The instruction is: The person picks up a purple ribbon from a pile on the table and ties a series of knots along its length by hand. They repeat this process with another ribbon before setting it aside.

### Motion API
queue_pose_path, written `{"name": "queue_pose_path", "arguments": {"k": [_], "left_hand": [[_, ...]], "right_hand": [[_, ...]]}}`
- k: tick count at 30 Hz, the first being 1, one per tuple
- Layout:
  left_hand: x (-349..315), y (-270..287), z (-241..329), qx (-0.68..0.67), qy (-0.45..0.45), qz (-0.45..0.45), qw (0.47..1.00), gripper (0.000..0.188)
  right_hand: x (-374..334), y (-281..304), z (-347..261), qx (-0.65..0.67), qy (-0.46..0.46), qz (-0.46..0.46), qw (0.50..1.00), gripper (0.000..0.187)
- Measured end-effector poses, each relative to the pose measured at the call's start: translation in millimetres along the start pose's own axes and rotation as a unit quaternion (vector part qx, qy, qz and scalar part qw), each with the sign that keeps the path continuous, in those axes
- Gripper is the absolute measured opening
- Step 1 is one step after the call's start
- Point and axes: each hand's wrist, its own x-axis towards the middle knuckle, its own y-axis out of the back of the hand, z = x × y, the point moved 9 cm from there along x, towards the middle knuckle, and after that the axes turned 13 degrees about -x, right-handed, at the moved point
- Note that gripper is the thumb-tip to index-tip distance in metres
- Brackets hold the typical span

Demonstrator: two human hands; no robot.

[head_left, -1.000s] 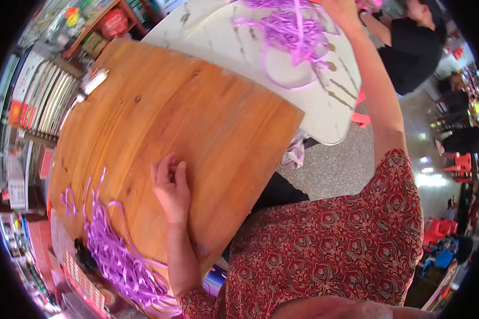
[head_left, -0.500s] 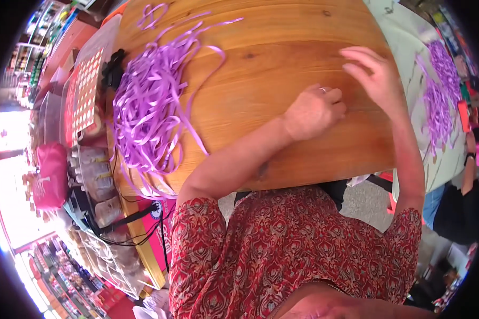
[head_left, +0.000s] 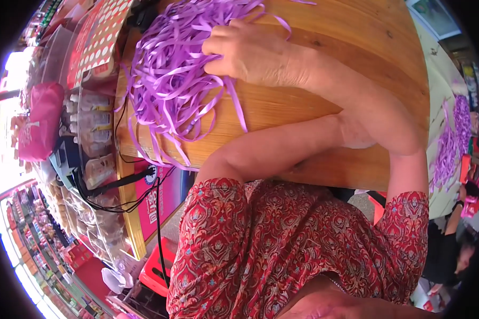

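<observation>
My right hand (head_left: 250,56) reaches across to the left, its fingers curled closed on a strand at the right side of a tangled heap of shiny purple ribbons (head_left: 167,80). The ribbons lie on the wooden table (head_left: 314,98), some loose ends trailing over its near left edge. Beneath my crossing right forearm is my left hand (head_left: 354,132), near the table's front right. Only its back by the wrist shows; the fingers are hidden.
At the left stand a polka-dot box (head_left: 98,40), a pink pouch (head_left: 41,122), clear-packed goods (head_left: 97,125) and black cables (head_left: 125,204). On the right, a pale table (head_left: 436,90) carries more purple ribbons (head_left: 449,143); another person's arm (head_left: 455,215) is beside it.
My right hand has swung from the table's right side over my left arm to the ribbon heap, its fingers closing there. My left hand has shifted right, and the view has turned.
</observation>
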Motion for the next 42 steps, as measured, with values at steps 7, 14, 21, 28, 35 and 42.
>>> {"name": "queue_pose_path", "arguments": {"k": [7, 14, 21, 28, 35, 42], "left_hand": [[1, 2, 8, -0.025, -0.053, 0.052, 0.997, 0.031], [4, -16, 10, 0.287, -0.094, -0.098, 0.948, 0.027], [-2, -17, -1, 0.328, -0.049, -0.142, 0.933, 0.020], [15, 4, -1, 0.108, 0.014, -0.079, 0.991, 0.018], [27, 37, -21, -0.396, 0.133, 0.048, 0.907, 0.061], [40, 69, -5, -0.568, 0.110, 0.109, 0.808, 0.054]], "right_hand": [[-2, -28, -9, -0.026, 0.027, 0.037, 0.999, 0.010], [-38, 62, 95, 0.508, -0.087, 0.284, 0.808, 0.018], [-75, 118, 98, 0.171, -0.315, 0.148, 0.922, 0.010], [-166, 198, 130, 0.414, -0.328, 0.446, 0.722, 0.012], [-247, 187, 92, 0.496, -0.362, 0.490, 0.618, 0.014], [-365, 137, 93, 0.610, -0.381, 0.535, 0.444, 0.017]]}}
